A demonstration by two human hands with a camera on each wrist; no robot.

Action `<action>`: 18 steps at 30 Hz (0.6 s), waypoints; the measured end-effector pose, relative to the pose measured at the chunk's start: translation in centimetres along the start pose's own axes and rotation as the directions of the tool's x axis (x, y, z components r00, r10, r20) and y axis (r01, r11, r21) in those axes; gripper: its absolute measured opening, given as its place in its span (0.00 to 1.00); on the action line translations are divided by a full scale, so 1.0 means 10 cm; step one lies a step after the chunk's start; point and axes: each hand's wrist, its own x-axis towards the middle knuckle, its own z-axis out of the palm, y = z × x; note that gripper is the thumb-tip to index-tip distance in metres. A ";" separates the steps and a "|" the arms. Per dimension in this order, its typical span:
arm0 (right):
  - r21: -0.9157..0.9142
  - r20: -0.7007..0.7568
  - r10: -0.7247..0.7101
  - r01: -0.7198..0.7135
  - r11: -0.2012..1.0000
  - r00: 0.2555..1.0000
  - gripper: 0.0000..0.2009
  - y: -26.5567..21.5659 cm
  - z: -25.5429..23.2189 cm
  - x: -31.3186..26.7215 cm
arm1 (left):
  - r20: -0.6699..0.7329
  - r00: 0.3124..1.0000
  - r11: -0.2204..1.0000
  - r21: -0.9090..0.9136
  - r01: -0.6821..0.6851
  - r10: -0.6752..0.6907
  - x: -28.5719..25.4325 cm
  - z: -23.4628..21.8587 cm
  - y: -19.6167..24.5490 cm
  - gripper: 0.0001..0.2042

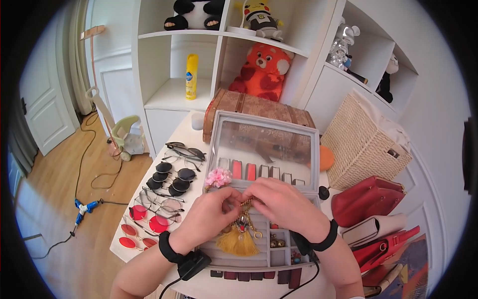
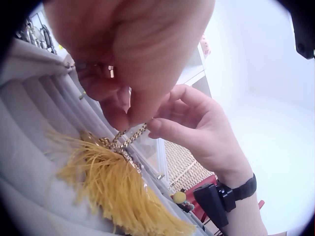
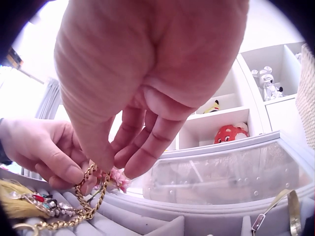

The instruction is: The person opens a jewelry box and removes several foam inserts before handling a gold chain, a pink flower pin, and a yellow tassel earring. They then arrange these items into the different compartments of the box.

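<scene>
A gold chain bracelet [image 3: 101, 200] with a jeweled pendant and a yellow tassel [image 1: 238, 242] hangs over the ridged section of a grey jewelry box [image 1: 234, 263]. My left hand [image 1: 215, 212] pinches one part of the chain between thumb and forefinger. Close beside it, my right hand [image 1: 287, 202] holds another part at its fingertips. In the left wrist view the tassel [image 2: 125, 189] spreads over the padded rolls, below both hands. The chain forms a loop up to the fingertips in the right wrist view. Fingers partly hide the chain's ends.
The box's clear lid [image 1: 269, 139] stands raised, with a pink flower [image 1: 218, 177] at its left corner. Rows of glasses [image 1: 159, 204] lie left. Red and white handbags [image 1: 368, 202] and a woven basket [image 1: 366, 142] stand right; a brown trunk [image 1: 259, 109] sits behind.
</scene>
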 end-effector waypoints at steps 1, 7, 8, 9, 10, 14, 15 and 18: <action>0.003 0.000 -0.005 0.005 1.000 1.000 0.08 0.00 0.02 0.00 | 0.025 1.000 1.000 -0.003 0.015 -0.015 0.00 -0.01 0.02 0.12; 0.021 -0.001 0.003 -0.003 1.000 1.000 0.08 -0.03 0.04 0.02 | 0.116 0.992 0.988 -0.142 0.058 -0.041 0.04 -0.01 -0.09 0.15; -0.004 -0.014 -0.025 0.025 1.000 1.000 0.07 -0.04 0.03 0.02 | 0.118 0.992 0.988 -0.142 0.059 -0.043 0.04 -0.01 -0.08 0.15; -0.003 -0.014 -0.024 0.024 1.000 1.000 0.07 -0.05 0.03 0.03 | 0.139 0.988 0.973 -0.213 0.093 -0.064 0.04 -0.01 -0.07 0.15; 0.016 -0.013 -0.030 0.031 0.999 0.999 0.07 -0.05 0.03 0.03 | 0.162 0.983 0.951 -0.282 0.127 -0.083 0.03 -0.02 -0.06 0.16; 0.105 0.012 -0.043 0.041 0.994 0.999 0.07 -0.07 0.02 0.04 | 0.161 0.980 0.924 -0.344 0.167 -0.117 0.03 0.00 -0.07 0.16; 0.105 0.013 -0.043 0.042 0.994 0.999 0.07 -0.07 0.03 0.04 | 0.165 0.984 0.946 -0.302 0.115 -0.067 0.05 0.01 -0.13 0.15; 0.139 0.029 -0.026 0.022 0.990 0.999 0.07 -0.06 0.04 0.03 | 0.164 0.986 0.973 -0.221 0.063 -0.027 0.04 0.01 -0.13 0.14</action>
